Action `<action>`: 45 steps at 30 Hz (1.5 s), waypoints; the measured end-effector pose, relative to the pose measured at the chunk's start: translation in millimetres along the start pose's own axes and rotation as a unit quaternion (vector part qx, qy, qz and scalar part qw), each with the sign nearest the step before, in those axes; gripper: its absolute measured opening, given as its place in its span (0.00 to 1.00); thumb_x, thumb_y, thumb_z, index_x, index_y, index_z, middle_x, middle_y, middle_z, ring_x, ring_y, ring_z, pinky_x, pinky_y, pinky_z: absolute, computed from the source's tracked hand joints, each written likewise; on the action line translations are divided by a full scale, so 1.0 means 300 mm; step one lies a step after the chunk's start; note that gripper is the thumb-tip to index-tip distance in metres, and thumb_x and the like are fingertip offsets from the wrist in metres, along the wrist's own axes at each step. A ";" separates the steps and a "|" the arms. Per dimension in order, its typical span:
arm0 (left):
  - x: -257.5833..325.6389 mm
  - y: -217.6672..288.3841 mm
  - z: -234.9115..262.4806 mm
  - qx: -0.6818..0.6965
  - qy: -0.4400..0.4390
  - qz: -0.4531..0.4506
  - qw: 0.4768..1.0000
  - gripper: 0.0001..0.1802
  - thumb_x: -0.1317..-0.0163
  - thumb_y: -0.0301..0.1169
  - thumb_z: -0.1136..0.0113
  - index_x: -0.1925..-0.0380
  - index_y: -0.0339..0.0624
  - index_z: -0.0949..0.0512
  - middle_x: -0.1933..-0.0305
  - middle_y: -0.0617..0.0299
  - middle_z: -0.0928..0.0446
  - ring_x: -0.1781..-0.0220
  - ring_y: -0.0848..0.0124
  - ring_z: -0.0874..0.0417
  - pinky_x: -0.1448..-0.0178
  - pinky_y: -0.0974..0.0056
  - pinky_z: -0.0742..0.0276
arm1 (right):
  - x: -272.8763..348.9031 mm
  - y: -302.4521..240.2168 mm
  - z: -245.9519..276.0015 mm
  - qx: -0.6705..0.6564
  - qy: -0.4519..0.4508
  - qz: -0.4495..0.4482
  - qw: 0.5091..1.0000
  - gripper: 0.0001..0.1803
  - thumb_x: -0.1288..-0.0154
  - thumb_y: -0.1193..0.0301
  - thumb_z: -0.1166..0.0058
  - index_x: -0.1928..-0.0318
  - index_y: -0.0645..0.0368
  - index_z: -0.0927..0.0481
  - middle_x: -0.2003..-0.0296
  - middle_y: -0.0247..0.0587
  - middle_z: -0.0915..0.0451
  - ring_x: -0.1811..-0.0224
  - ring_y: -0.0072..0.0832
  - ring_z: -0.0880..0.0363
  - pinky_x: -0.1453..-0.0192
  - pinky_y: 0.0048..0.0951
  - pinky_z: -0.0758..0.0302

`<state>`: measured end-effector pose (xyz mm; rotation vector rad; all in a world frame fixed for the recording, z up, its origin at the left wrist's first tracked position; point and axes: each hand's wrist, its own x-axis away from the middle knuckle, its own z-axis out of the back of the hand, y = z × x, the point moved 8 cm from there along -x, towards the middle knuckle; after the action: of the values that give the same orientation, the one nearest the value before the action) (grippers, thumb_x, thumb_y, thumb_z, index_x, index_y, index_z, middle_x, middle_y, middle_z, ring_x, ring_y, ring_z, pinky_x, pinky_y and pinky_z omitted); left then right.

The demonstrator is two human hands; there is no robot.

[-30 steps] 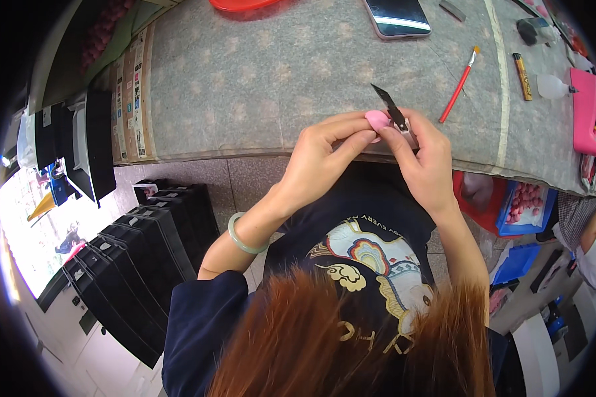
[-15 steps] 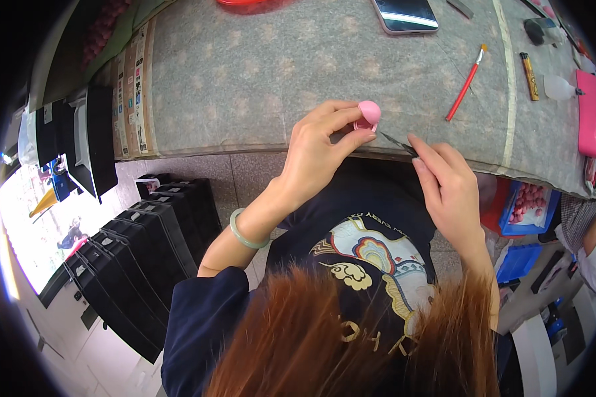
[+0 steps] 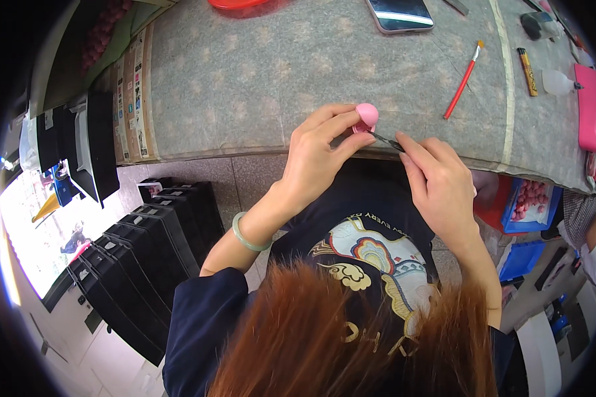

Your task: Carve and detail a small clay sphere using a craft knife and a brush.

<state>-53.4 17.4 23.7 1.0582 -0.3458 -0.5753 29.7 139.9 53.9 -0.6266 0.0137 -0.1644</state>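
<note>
Two hands grip: left hand [image 3: 318,149] pinches the pink piece [image 3: 367,114]; right hand [image 3: 444,182] holds the knife [image 3: 385,140], pointing leftward, tip at the piece's lower edge.

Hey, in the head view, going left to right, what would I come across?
Black crates → pale green bangle → rounded pink piece → right hand → yellow tube → translucent bottle → bright pink object.

1. Grey cloth-covered table [image 3: 232,86], stretching away beyond the left hand [image 3: 319,149]!
2. Slim red-handled paintbrush [image 3: 461,86], just past the right hand [image 3: 440,175]!
3. Glossy dark rectangular phone [image 3: 400,14], farther beyond both!
4. Small translucent white bottle [image 3: 557,83], to their right!
</note>
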 end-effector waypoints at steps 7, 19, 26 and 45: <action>0.010 0.003 -0.005 0.003 0.014 -0.017 1.000 0.15 0.53 0.24 0.36 0.62 0.36 0.22 0.60 0.57 0.24 0.65 0.71 0.22 0.59 0.69 0.26 | 0.001 0.001 -0.005 -0.002 -0.001 -0.001 1.000 0.12 0.44 0.74 0.49 0.58 0.58 0.22 0.75 0.40 0.28 0.71 0.36 0.28 0.68 0.33 0.31; 0.007 0.028 -0.001 -0.033 0.005 -0.023 0.999 0.17 0.53 0.25 0.36 0.60 0.37 0.23 0.56 0.55 0.24 0.57 0.64 0.22 0.54 0.67 0.27 | 0.000 0.002 -0.002 -0.009 -0.013 -0.029 0.999 0.12 0.44 0.74 0.49 0.58 0.58 0.22 0.76 0.41 0.28 0.72 0.37 0.27 0.68 0.33 0.31; 0.005 0.021 -0.009 -0.041 0.005 -0.024 0.999 0.16 0.52 0.24 0.37 0.60 0.38 0.22 0.56 0.55 0.25 0.57 0.64 0.22 0.54 0.67 0.26 | -0.003 -0.009 -0.001 0.030 -0.002 -0.021 0.999 0.11 0.45 0.74 0.49 0.59 0.58 0.22 0.75 0.39 0.28 0.72 0.35 0.27 0.69 0.33 0.31; -0.005 0.024 -0.013 -0.045 0.009 -0.041 0.998 0.15 0.52 0.24 0.37 0.61 0.36 0.22 0.57 0.56 0.24 0.62 0.68 0.21 0.57 0.68 0.25 | 0.010 -0.001 -0.003 0.044 0.035 -0.008 0.998 0.12 0.46 0.75 0.48 0.59 0.57 0.22 0.75 0.37 0.28 0.72 0.33 0.28 0.70 0.32 0.31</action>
<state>-50.6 23.9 28.4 0.9928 -0.2586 -0.6474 32.4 138.8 53.4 -0.5332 0.0684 -0.2017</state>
